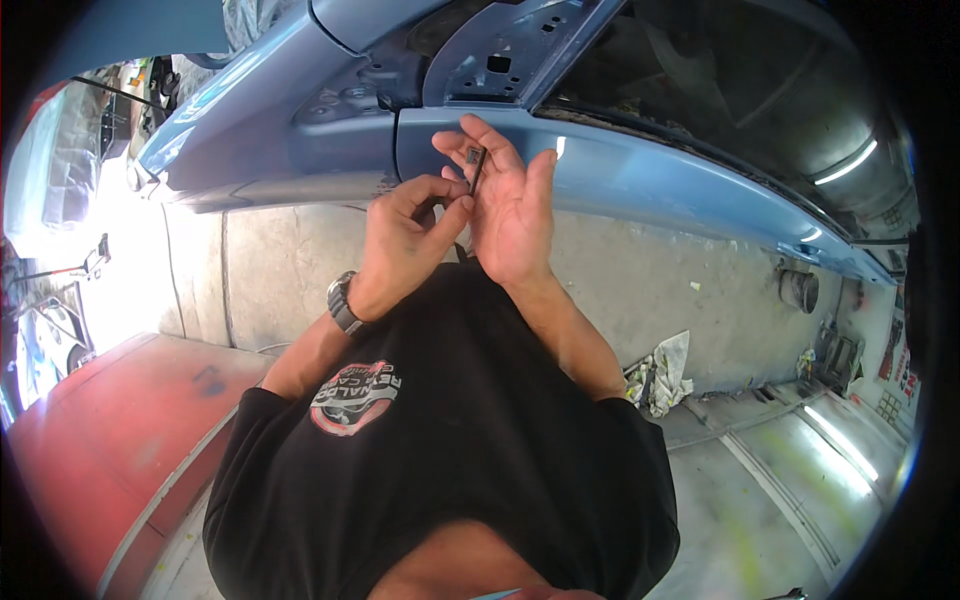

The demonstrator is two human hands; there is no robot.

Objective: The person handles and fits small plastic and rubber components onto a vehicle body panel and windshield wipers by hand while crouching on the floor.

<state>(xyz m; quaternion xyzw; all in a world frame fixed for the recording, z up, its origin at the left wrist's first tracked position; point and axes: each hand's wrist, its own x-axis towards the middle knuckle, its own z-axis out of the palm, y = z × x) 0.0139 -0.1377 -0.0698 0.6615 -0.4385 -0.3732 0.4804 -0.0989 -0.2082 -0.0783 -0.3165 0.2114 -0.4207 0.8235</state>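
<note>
My left hand [410, 225], with a dark wristwatch [345, 303] on its wrist, pinches the lower end of a thin dark rod-like piece [478, 172] between thumb and fingertips. A small greyish block [472, 156] shows beside the piece's upper end; whether the two are joined is too small to tell. Just to the right, my right hand [513, 200] is turned palm up and open, its thumb apart and its outer fingers slightly bent behind the piece. The piece lies across or just above those fingers. Both hands are in front of the blue car door [630, 180].
The blue car's front fender [290, 130] is at the left, its side window [730, 110] at the right. A red car panel [130, 440] stands lower left. Crumpled paper [665, 375] and a dark bucket [798, 290] are on the concrete floor [640, 285]. Pale panels [750, 510] fill the lower right.
</note>
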